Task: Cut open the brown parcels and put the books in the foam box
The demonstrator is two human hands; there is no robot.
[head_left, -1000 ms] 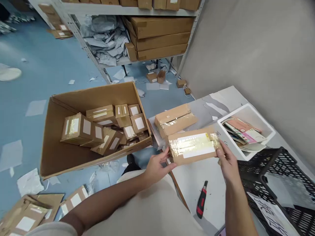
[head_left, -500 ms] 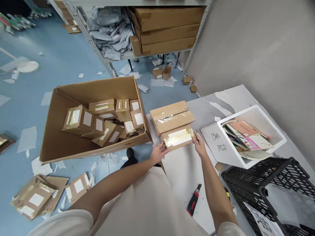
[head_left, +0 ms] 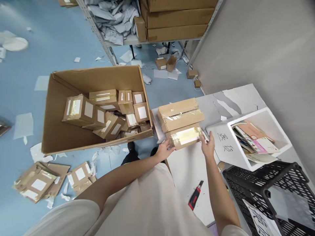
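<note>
A small taped carton (head_left: 186,136) with a white label lies on the white table (head_left: 187,167), against a larger taped carton (head_left: 180,113) behind it. My left hand (head_left: 164,150) is at the near left corner of the labelled carton, fingers spread and not wrapped round it. My right hand (head_left: 208,143) is beside its right end, thumb and fingers apart, the thumb side close to the cardboard; whether it touches I cannot tell. Nearer my body on the table lies a red and black utility knife (head_left: 196,195) with its blade out.
Left of the table stands a big open carton (head_left: 95,149) holding several small labelled boxes. To the right are a white foam box (head_left: 225,146) with booklets and a black plastic crate (head_left: 243,186). Flattened cardboard (head_left: 36,183) and paper scraps litter the floor. A loaded metal shelf (head_left: 135,40) stands behind.
Both hands have loosened from the labelled carton's ends; the right fingers have opened away from it. The camera has tilted downward slightly, shifting the scene.
</note>
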